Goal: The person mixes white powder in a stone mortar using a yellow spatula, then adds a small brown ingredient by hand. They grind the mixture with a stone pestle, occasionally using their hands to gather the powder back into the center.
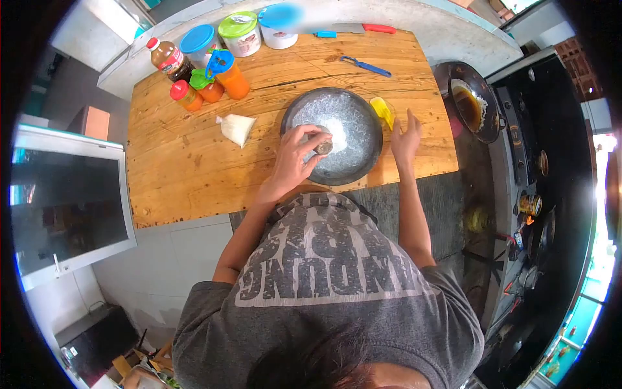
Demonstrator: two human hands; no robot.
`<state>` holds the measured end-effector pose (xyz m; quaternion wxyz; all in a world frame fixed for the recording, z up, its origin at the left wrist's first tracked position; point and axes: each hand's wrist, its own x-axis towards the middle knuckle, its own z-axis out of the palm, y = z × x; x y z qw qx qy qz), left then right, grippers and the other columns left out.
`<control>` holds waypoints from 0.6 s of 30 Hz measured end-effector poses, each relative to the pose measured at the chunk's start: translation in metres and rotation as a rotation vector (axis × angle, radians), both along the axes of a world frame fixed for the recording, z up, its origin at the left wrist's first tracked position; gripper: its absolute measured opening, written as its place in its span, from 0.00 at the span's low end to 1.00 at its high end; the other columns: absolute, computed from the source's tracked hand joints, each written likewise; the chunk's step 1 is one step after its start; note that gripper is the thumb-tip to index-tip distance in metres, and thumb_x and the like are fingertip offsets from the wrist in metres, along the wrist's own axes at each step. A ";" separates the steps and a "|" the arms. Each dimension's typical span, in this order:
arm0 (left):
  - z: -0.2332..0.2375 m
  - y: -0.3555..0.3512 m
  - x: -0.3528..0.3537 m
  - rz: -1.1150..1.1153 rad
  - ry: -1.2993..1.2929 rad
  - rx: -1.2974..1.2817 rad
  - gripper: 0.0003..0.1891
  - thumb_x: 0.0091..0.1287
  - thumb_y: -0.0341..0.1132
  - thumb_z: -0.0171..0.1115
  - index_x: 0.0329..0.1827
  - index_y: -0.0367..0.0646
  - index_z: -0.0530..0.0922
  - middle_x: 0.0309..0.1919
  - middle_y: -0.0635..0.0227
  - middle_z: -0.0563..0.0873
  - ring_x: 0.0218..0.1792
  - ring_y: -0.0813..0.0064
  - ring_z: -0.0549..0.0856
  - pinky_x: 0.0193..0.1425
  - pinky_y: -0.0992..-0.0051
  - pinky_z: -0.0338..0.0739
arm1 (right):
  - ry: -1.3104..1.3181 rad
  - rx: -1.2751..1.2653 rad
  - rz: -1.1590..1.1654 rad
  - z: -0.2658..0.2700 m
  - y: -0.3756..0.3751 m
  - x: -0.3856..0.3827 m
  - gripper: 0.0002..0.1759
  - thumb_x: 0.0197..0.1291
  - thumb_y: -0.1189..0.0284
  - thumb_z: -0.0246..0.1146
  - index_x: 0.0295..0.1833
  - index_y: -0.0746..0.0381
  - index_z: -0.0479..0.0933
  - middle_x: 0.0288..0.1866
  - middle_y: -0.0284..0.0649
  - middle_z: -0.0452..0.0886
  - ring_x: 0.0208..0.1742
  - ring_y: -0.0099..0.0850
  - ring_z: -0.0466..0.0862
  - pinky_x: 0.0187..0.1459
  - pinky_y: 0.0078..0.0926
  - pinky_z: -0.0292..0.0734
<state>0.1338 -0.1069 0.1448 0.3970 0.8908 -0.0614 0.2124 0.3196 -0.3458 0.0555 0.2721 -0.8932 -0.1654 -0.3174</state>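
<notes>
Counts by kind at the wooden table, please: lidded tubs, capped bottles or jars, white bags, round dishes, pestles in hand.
Lidded tubs: 3
Capped bottles or jars: 4
White bags: 1
Round dishes: 1
Pestles, in left hand: 1
Total: 10

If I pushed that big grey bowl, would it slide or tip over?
The bowl is probably heavy and stiff, since its dark rim and speckled grey inside look like stone. It looks wide and sits flat on the table, so it would more likely slide than tip. The white powder looks loose, so a jolt might shift it.
</notes>
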 end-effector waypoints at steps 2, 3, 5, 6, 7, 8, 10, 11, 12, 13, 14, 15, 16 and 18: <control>0.001 -0.003 -0.002 -0.005 -0.031 0.133 0.22 0.52 0.28 0.69 0.53 0.51 0.81 0.45 0.68 0.77 0.50 0.66 0.77 0.62 0.60 0.67 | 0.496 0.399 0.232 0.044 0.020 -0.027 0.18 0.66 0.65 0.59 0.53 0.68 0.76 0.37 0.51 0.80 0.39 0.41 0.82 0.39 0.34 0.77; -0.003 -0.004 0.001 -0.011 -0.056 0.229 0.22 0.53 0.28 0.68 0.53 0.51 0.81 0.44 0.69 0.77 0.50 0.66 0.77 0.63 0.59 0.66 | 0.745 0.600 0.340 0.056 0.030 -0.044 0.19 0.68 0.62 0.58 0.51 0.69 0.77 0.34 0.48 0.81 0.36 0.38 0.82 0.36 0.30 0.77; -0.005 -0.014 0.003 0.001 -0.100 0.361 0.20 0.54 0.29 0.67 0.52 0.53 0.81 0.42 0.70 0.77 0.50 0.68 0.77 0.65 0.57 0.65 | 1.083 0.565 0.498 0.061 0.041 -0.077 0.27 0.71 0.52 0.50 0.48 0.68 0.78 0.27 0.43 0.81 0.28 0.31 0.83 0.30 0.23 0.78; -0.005 -0.019 0.003 0.020 -0.121 0.386 0.20 0.54 0.29 0.66 0.52 0.53 0.82 0.42 0.70 0.77 0.51 0.68 0.77 0.66 0.57 0.64 | 1.316 0.612 0.473 0.066 0.045 -0.090 0.30 0.72 0.50 0.47 0.50 0.68 0.77 0.33 0.44 0.82 0.34 0.31 0.83 0.37 0.25 0.79; -0.006 -0.023 0.002 0.042 -0.141 0.410 0.20 0.54 0.29 0.66 0.52 0.54 0.82 0.42 0.71 0.77 0.51 0.69 0.77 0.67 0.56 0.64 | 1.552 0.654 0.444 0.072 0.051 -0.101 0.32 0.72 0.48 0.43 0.52 0.67 0.76 0.40 0.45 0.83 0.41 0.31 0.84 0.43 0.27 0.80; -0.008 -0.028 0.001 0.074 -0.173 0.397 0.20 0.54 0.31 0.65 0.52 0.56 0.82 0.42 0.74 0.77 0.50 0.71 0.76 0.67 0.57 0.64 | 1.652 0.974 0.560 0.081 0.059 -0.114 0.32 0.73 0.48 0.42 0.56 0.66 0.73 0.47 0.45 0.81 0.47 0.32 0.82 0.49 0.30 0.78; -0.012 -0.037 -0.005 0.097 -0.217 0.367 0.20 0.54 0.31 0.65 0.51 0.56 0.83 0.43 0.75 0.77 0.50 0.71 0.76 0.67 0.57 0.64 | 1.809 1.424 0.726 0.083 0.064 -0.123 0.31 0.73 0.48 0.41 0.62 0.64 0.68 0.57 0.44 0.76 0.56 0.32 0.79 0.57 0.35 0.74; -0.013 -0.042 -0.007 0.106 -0.234 0.359 0.20 0.54 0.30 0.65 0.51 0.56 0.83 0.43 0.75 0.77 0.50 0.72 0.76 0.67 0.58 0.64 | 1.884 1.554 0.788 0.076 0.058 -0.123 0.30 0.73 0.49 0.41 0.63 0.63 0.66 0.60 0.44 0.74 0.59 0.33 0.77 0.59 0.36 0.73; -0.016 -0.043 -0.010 0.113 -0.246 0.358 0.20 0.54 0.31 0.65 0.51 0.57 0.83 0.44 0.76 0.78 0.50 0.72 0.76 0.67 0.59 0.64 | 1.952 1.683 0.843 0.075 0.057 -0.125 0.29 0.74 0.50 0.41 0.65 0.62 0.64 0.63 0.43 0.72 0.61 0.33 0.75 0.61 0.38 0.71; -0.017 -0.044 -0.012 0.133 -0.258 0.345 0.20 0.54 0.30 0.65 0.52 0.56 0.83 0.45 0.77 0.78 0.50 0.72 0.76 0.67 0.59 0.64 | 1.917 1.651 0.825 0.076 0.056 -0.127 0.29 0.74 0.51 0.41 0.65 0.62 0.64 0.63 0.43 0.72 0.61 0.33 0.75 0.60 0.37 0.72; -0.017 -0.045 -0.014 0.155 -0.271 0.332 0.21 0.54 0.30 0.64 0.53 0.56 0.83 0.45 0.77 0.78 0.51 0.73 0.75 0.67 0.59 0.63 | 1.883 1.616 0.809 0.079 0.058 -0.129 0.28 0.74 0.51 0.42 0.65 0.62 0.64 0.62 0.43 0.73 0.60 0.33 0.76 0.59 0.37 0.73; -0.017 -0.044 -0.015 0.179 -0.283 0.321 0.21 0.54 0.30 0.64 0.53 0.56 0.82 0.46 0.77 0.78 0.51 0.73 0.75 0.67 0.59 0.63 | 1.852 1.579 0.798 0.081 0.060 -0.130 0.27 0.74 0.52 0.42 0.65 0.62 0.63 0.61 0.43 0.73 0.60 0.32 0.76 0.58 0.36 0.74; -0.016 -0.043 -0.016 0.168 -0.253 0.317 0.22 0.54 0.31 0.65 0.55 0.55 0.81 0.46 0.76 0.78 0.52 0.72 0.75 0.67 0.59 0.63 | 1.815 1.542 0.779 0.081 0.062 -0.130 0.27 0.73 0.52 0.44 0.64 0.61 0.64 0.60 0.42 0.74 0.59 0.32 0.77 0.56 0.35 0.75; -0.011 -0.044 -0.016 0.147 -0.190 0.300 0.23 0.55 0.34 0.66 0.58 0.54 0.80 0.48 0.75 0.78 0.53 0.71 0.75 0.67 0.58 0.62 | 1.742 1.463 0.736 0.081 0.063 -0.126 0.26 0.73 0.52 0.46 0.63 0.61 0.65 0.57 0.41 0.74 0.58 0.32 0.78 0.52 0.32 0.78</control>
